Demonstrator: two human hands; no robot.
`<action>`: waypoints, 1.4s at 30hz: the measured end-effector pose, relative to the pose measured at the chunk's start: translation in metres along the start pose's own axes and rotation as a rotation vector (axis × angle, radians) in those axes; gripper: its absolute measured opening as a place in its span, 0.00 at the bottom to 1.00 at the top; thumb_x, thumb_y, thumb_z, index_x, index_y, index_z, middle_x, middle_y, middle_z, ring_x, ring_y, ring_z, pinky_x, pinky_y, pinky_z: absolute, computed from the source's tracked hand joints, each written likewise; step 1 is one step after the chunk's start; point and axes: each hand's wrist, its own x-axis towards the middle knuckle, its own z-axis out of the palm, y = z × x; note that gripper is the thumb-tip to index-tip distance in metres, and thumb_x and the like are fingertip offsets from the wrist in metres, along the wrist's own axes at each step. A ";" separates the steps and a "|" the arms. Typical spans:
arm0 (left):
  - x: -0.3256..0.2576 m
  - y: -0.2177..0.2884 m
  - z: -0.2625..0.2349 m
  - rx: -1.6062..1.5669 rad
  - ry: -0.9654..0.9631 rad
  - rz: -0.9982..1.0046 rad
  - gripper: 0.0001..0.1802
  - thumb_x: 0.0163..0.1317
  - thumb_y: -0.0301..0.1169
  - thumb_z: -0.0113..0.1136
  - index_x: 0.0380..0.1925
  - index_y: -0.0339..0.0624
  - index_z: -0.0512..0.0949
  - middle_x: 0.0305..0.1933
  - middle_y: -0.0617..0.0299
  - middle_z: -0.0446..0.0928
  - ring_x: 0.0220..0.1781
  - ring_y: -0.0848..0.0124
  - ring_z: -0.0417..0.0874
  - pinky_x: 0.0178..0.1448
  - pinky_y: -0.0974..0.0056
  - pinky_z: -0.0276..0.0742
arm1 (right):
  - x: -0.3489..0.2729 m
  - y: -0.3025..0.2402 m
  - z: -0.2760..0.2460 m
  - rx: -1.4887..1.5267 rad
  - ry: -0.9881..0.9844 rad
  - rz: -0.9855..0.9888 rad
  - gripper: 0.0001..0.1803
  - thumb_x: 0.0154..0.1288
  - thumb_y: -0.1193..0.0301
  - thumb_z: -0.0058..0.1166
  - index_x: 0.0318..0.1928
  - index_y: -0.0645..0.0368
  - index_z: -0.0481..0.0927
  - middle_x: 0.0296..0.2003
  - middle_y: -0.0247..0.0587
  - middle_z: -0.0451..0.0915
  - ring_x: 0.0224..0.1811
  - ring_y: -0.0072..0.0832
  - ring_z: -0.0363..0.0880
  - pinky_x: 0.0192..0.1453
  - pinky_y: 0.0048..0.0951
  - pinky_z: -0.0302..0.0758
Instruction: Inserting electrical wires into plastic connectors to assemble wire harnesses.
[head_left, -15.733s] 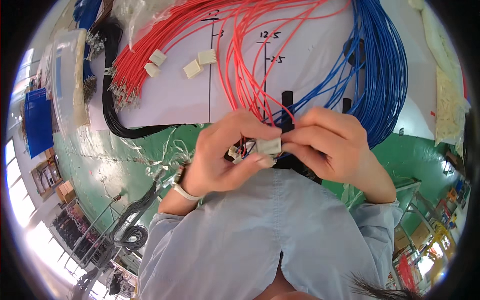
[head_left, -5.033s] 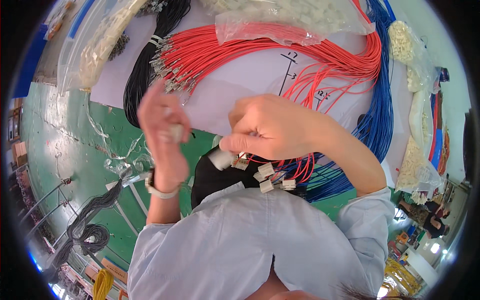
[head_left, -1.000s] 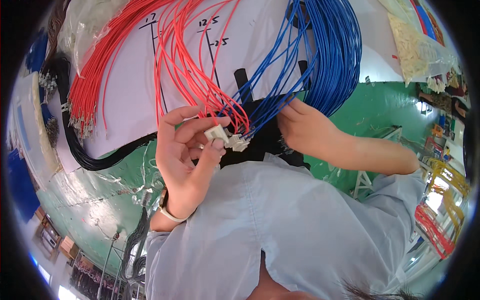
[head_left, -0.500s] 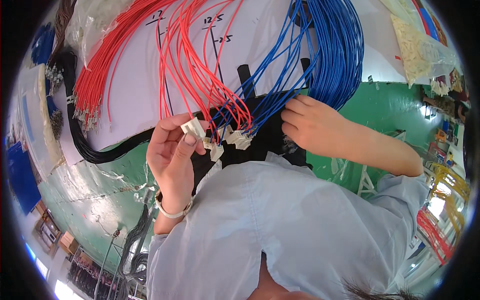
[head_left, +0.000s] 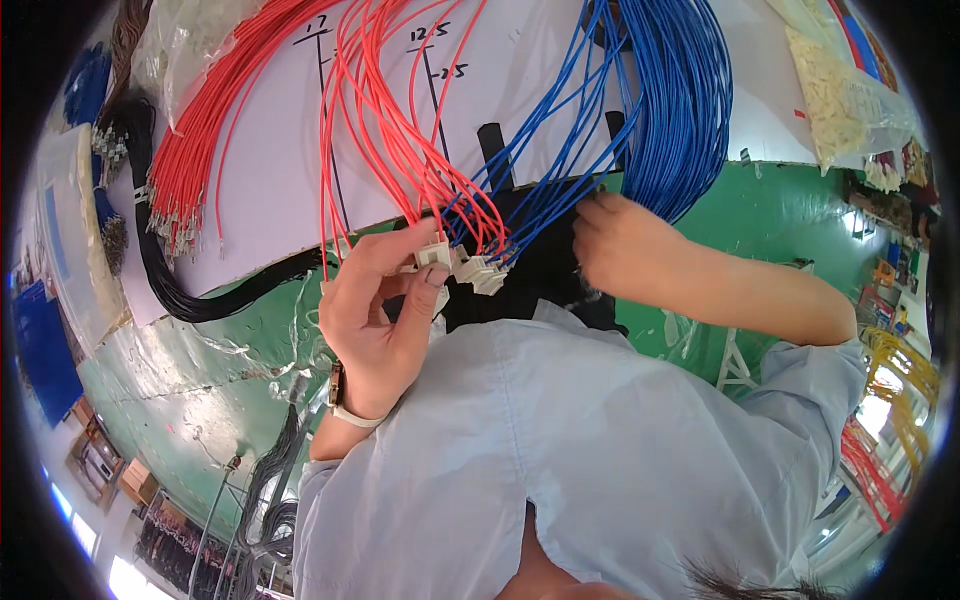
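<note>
Between the thumb and fingers of my left hand is a white plastic connector housing, with red wires running up behind it. Several more white connector housings hang in a cluster just to its right, with red wires and blue wires attached. My right hand is closed in a pinch beside the lower end of the large blue wire bundle. Whatever its fingertips hold is too small or hidden to make out.
A white board with black marked lines lies under the wires. Loose red wires with metal terminals fan out at the left, above a black cable bundle. At the far right sits a clear bag of pale connectors.
My left hand has moved right with the connector, bringing it close to the hanging cluster. My right hand has shifted slightly right and stays closed.
</note>
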 end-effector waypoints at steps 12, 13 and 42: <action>-0.006 -0.006 0.006 -0.279 0.154 -0.091 0.19 0.61 0.14 0.63 0.52 0.27 0.75 0.46 0.51 0.80 0.46 0.67 0.85 0.50 0.67 0.84 | 0.006 0.013 -0.046 0.906 0.641 -0.132 0.09 0.56 0.73 0.67 0.33 0.58 0.78 0.30 0.35 0.77 0.28 0.29 0.78 0.24 0.29 0.71; -0.005 -0.005 0.005 -0.241 0.132 -0.059 0.17 0.61 0.15 0.62 0.52 0.28 0.77 0.46 0.51 0.79 0.46 0.68 0.84 0.50 0.68 0.84 | 0.008 0.018 -0.055 0.908 0.642 -0.135 0.09 0.56 0.73 0.67 0.33 0.58 0.78 0.30 0.35 0.77 0.28 0.29 0.78 0.24 0.29 0.71; 0.009 -0.005 -0.013 -0.443 0.124 0.000 0.14 0.71 0.21 0.48 0.53 0.31 0.77 0.51 0.51 0.69 0.44 0.68 0.80 0.46 0.65 0.88 | 0.056 0.050 -0.094 1.002 0.693 -0.040 0.04 0.60 0.79 0.60 0.29 0.62 0.78 0.20 0.33 0.71 0.15 0.23 0.64 0.19 0.26 0.58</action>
